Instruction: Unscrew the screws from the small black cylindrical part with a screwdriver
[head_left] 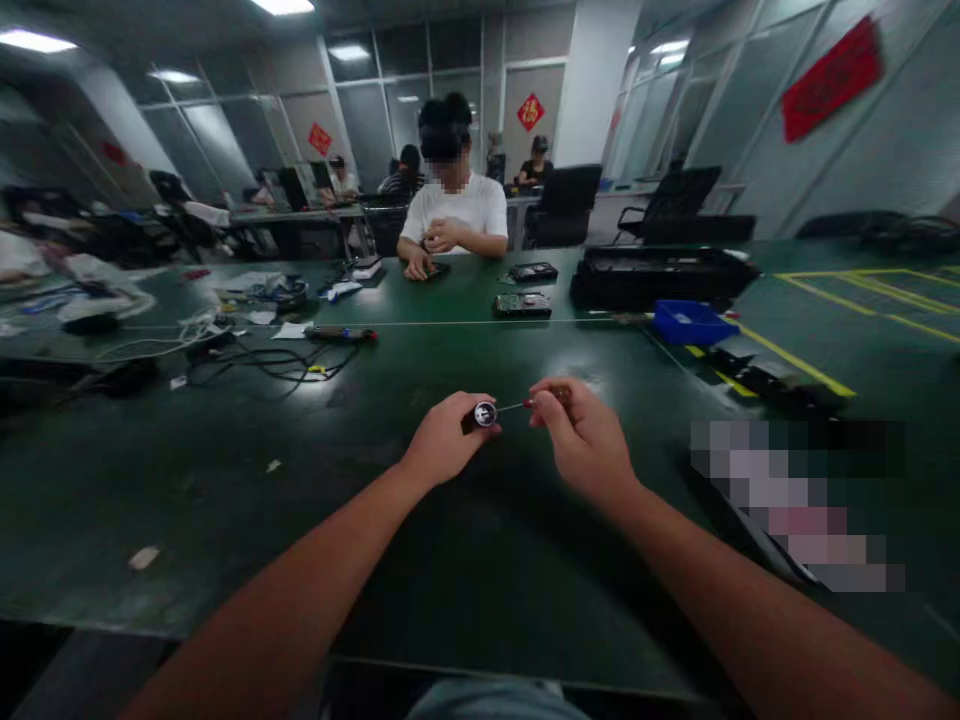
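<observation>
My left hand is closed around a small round black-and-silver part, held just above the green table. My right hand pinches a thin screwdriver with a reddish handle. Its metal tip points left and meets the round part. Both hands hover over the middle of the table, close together.
A person in a white shirt sits across the table, hands on a small device. Circuit boards, a blue tray, a black case and tangled cables lie farther back. A blurred flat object lies at right.
</observation>
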